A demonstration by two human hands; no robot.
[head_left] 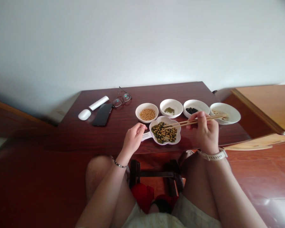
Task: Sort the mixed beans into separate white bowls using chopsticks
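Dark wood surface (147,93) is standing against the wall (142,44) and carrying everything here. My right hand (205,129) is clamping wooden chopsticks (185,123), thumb and fingers together on them; watch (212,155) is circling that wrist. The tips are poking into the beans in the scalloped dish, the back ends are reaching over the rightmost bowl. My left hand (133,137) is sitting curled at the outer end of the dish's handle (146,136), fingers close together; can't tell if it's clamped on it. Bracelet (120,164) is circling that forearm.

Scalloped dish (162,118) is resting near the front edge, between my hands, holding mixed yellow and dark beans (163,134). Four white bowls are lining up behind it, left to right: soybeans (147,114), small green beans (169,110), black beans (191,110), and in the rightmost bowl (232,111) pale stuff, too blurred to name. Off left, black phone (102,114) is lying flat, glasses (117,102) are sitting just beside it, plus white bar-shaped case (98,103) and smaller rounded white case (84,114).
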